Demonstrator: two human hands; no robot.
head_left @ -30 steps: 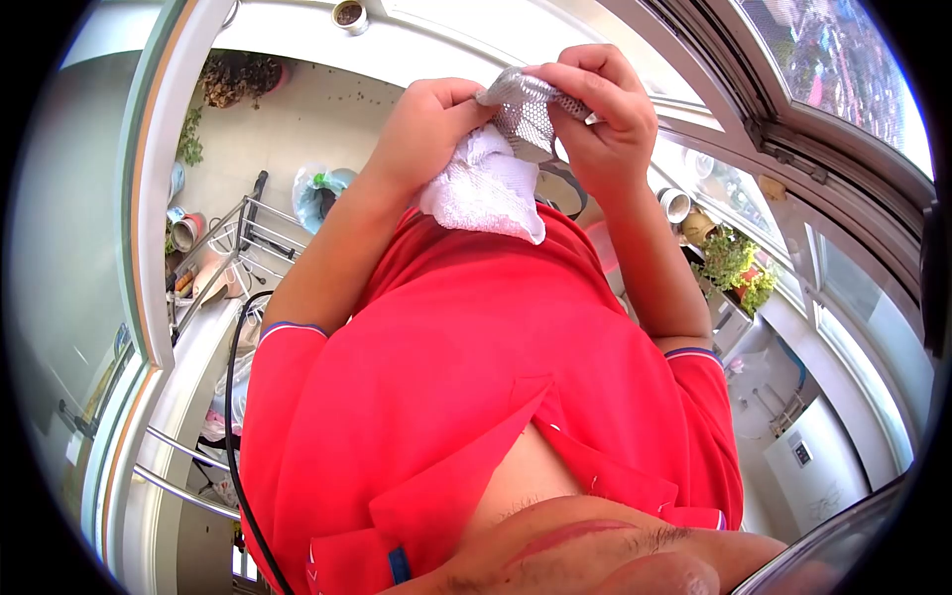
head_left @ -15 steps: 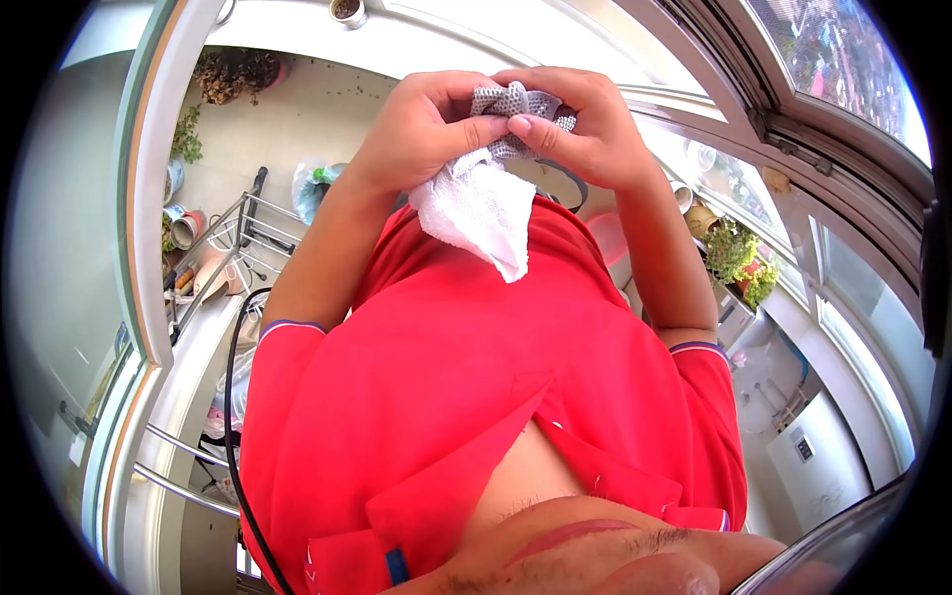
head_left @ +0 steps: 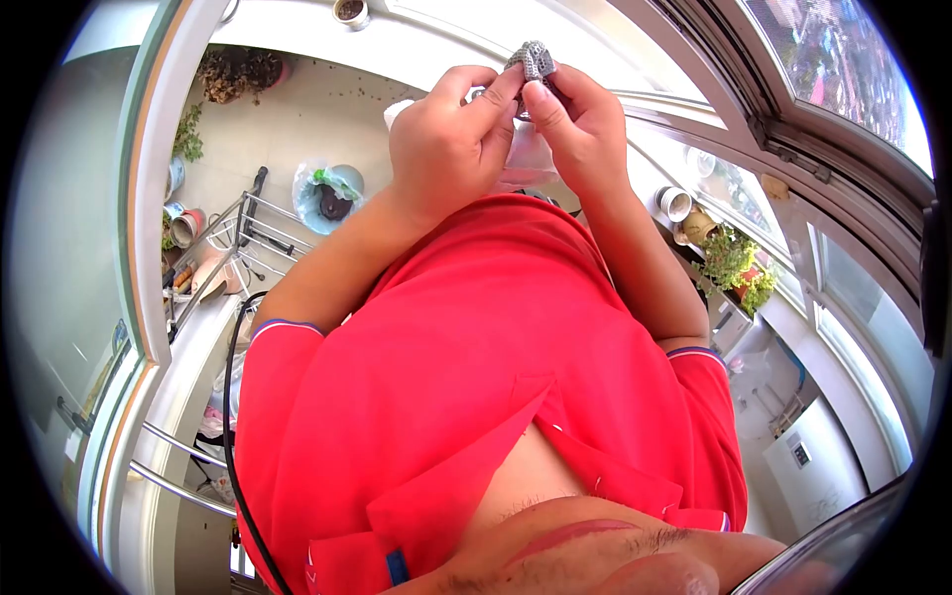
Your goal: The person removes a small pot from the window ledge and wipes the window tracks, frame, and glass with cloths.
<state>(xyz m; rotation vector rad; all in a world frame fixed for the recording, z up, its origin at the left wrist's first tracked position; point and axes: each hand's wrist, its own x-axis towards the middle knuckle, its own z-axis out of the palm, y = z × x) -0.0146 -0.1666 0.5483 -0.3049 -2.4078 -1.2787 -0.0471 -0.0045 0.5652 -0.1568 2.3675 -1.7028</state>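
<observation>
My left hand [head_left: 451, 139] is closed, its fingertips pinching a bunched grey mesh cloth [head_left: 534, 61] at the top centre. From the other side, my right hand [head_left: 585, 124] grips the same mesh between thumb and fingers. The two hands nearly touch below it. A small part of a white cloth [head_left: 396, 112] shows beyond the left edge of my left hand; the rest of it is hidden behind that hand.
A bin with a bluish liner [head_left: 327, 198] stands on the floor beside a metal rack [head_left: 266, 236]. Potted plants [head_left: 732, 260] are at the right, by the window frame [head_left: 823, 164]. A glass door [head_left: 74, 248] is at the left.
The mesh has moved up slightly and is bunched smaller. The white cloth, which hung below my hands, is now mostly behind my left hand. The lined bin is more visible.
</observation>
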